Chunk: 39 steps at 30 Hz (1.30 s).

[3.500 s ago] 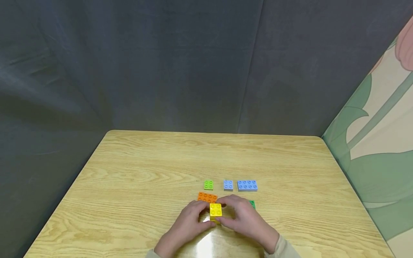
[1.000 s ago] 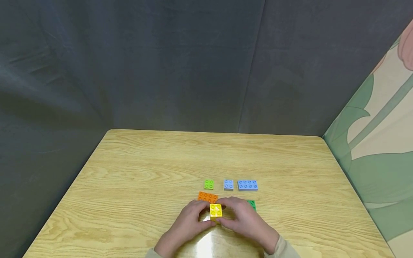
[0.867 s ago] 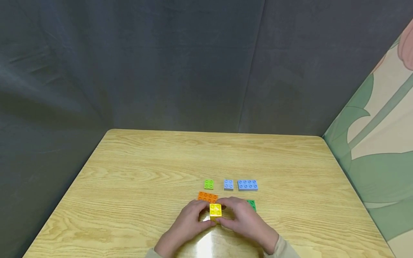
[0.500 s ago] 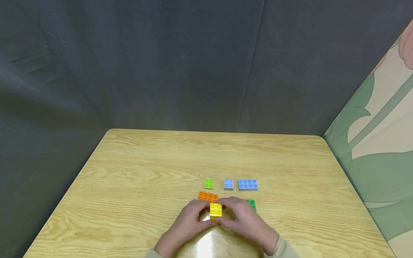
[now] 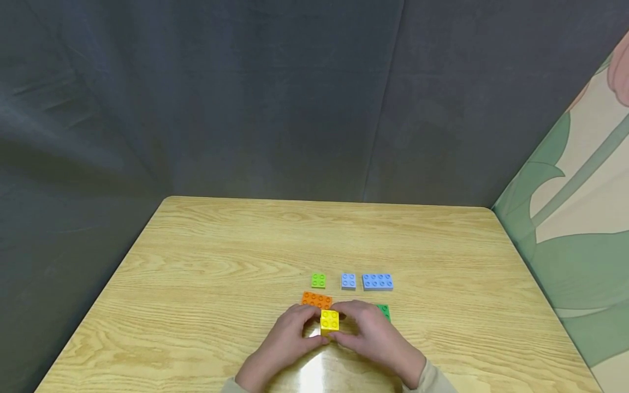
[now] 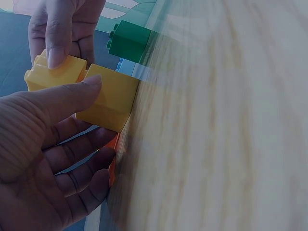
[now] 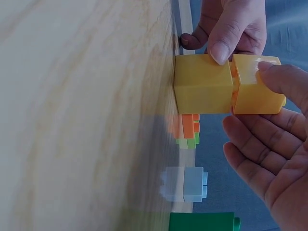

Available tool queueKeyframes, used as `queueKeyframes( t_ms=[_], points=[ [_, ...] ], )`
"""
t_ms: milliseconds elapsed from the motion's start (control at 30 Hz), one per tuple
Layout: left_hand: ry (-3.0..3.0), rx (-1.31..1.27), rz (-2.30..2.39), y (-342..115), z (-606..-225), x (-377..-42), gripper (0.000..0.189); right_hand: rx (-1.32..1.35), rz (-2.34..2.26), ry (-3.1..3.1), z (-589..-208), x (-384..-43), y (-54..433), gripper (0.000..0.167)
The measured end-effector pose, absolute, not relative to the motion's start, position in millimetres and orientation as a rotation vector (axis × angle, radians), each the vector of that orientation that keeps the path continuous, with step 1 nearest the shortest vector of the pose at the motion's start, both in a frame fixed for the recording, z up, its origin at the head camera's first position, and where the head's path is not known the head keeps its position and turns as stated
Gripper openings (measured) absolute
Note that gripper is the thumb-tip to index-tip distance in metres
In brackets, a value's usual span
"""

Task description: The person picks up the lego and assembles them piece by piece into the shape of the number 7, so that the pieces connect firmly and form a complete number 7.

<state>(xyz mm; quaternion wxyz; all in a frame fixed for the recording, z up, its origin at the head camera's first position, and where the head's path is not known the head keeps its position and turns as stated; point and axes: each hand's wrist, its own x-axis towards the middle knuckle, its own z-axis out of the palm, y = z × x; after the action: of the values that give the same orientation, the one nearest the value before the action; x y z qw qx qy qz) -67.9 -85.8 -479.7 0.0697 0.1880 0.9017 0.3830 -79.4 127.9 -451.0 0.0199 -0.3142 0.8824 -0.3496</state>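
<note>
Two yellow 2x2 building bricks stand stacked in the head view, in front of the person. My left hand (image 5: pixel 290 333) pinches the lower yellow brick (image 7: pixel 202 89), which rests on the table. The upper yellow brick (image 5: pixel 330 319) is pinched by my right hand (image 5: pixel 371 330), thumb on the near side. Studs show in a narrow gap between the two bricks in the right wrist view, so the upper one is not flush. Just beyond the fingers lies an orange 2x4 brick (image 5: pixel 316 299), and a green brick (image 5: pixel 384 311) is partly hidden behind the right hand.
Farther back on the wooden table (image 5: pixel 221 262) lie a lime 2x2 brick (image 5: pixel 318 280), a light blue 2x2 brick (image 5: pixel 348 281) and a blue 2x4 brick (image 5: pixel 377 281). A dark curtain (image 5: pixel 275 109) hangs behind the table, with a patterned cloth (image 5: pixel 580 218) at the right.
Both hands keep the same hold and place. The upper yellow brick has shifted very slightly to the right, and a little more of the green brick shows than at first.
</note>
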Motion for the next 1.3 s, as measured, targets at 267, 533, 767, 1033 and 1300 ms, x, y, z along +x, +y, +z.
queueKeyframes(
  t_ms=[267,533,767,1033,1300],
  points=[
    [2.713,0.558,1.154,-85.5,-480.8,-68.8,0.038,-0.976,-1.089,2.726,-450.9,-80.3,128.3,0.036],
    [2.712,0.565,1.155,-85.7,-480.5,-69.0,0.037,-0.972,-1.088,2.714,-450.2,-81.3,127.7,0.034],
    [2.714,0.579,1.162,-85.7,-480.7,-68.7,0.035,-0.993,-1.072,2.725,-450.1,-82.3,127.3,0.036],
    [2.716,0.577,1.165,-85.6,-481.2,-68.7,0.034,-1.014,-1.096,2.709,-451.9,-83.7,127.4,0.036],
    [2.718,0.578,1.163,-85.8,-480.5,-68.6,0.035,-1.012,-1.098,2.696,-452.2,-83.2,126.9,0.035]
  ],
)
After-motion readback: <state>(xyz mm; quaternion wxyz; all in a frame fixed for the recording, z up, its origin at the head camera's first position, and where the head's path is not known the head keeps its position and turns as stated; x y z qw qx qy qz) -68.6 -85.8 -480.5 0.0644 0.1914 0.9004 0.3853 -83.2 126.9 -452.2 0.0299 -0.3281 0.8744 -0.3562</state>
